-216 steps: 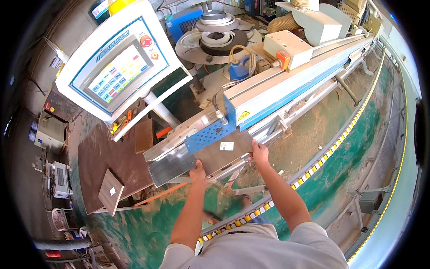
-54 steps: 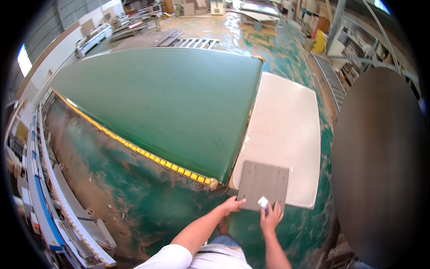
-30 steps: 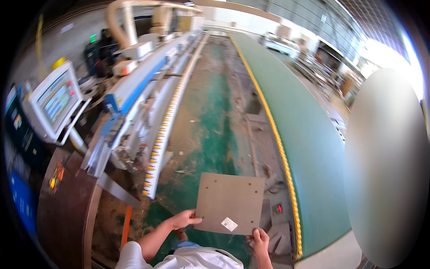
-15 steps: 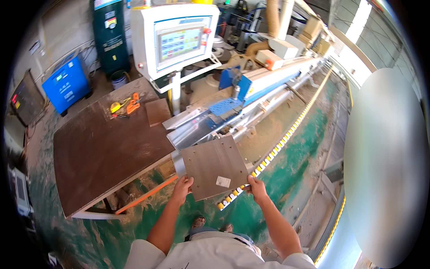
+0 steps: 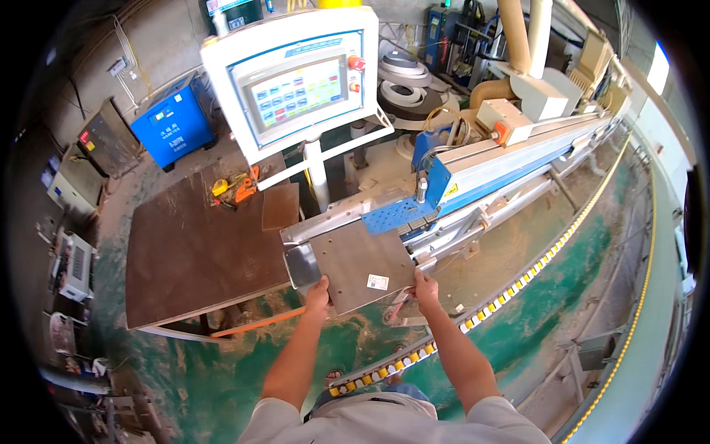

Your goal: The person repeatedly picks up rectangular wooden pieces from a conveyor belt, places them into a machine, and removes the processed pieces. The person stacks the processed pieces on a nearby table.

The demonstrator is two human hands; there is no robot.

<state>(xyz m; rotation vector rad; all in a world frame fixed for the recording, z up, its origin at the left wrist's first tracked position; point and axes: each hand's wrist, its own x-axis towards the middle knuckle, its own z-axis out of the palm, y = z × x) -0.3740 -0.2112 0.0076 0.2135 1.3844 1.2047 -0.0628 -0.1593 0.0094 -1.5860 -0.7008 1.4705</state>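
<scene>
A square brown-grey board [image 5: 361,260] with several small holes and a white label [image 5: 378,282] is held level in front of me. My left hand [image 5: 318,296] is closed on its near left corner. At the near right corner, my right hand [image 5: 425,290] grips it with the thumb on top; the fingers beneath are mostly hidden. The far edge of the board lies over or against the metal bed [image 5: 302,263] of a long machine, close to a blue perforated plate [image 5: 399,214]. Whether the board rests on the bed I cannot tell.
A white control panel [image 5: 296,89] with a lit screen stands beyond the board. Left is a brown table [image 5: 200,259] bearing a smaller brown board [image 5: 280,208], a yellow tape measure [image 5: 220,187] and orange tools [image 5: 246,189]. A yellow-and-white roller rail [image 5: 510,288] runs along the right.
I have moved closer to the machine with the board in both hands. Its far edge now reaches the metal bed by the blue plate. The roller rail appears nearer my body.
</scene>
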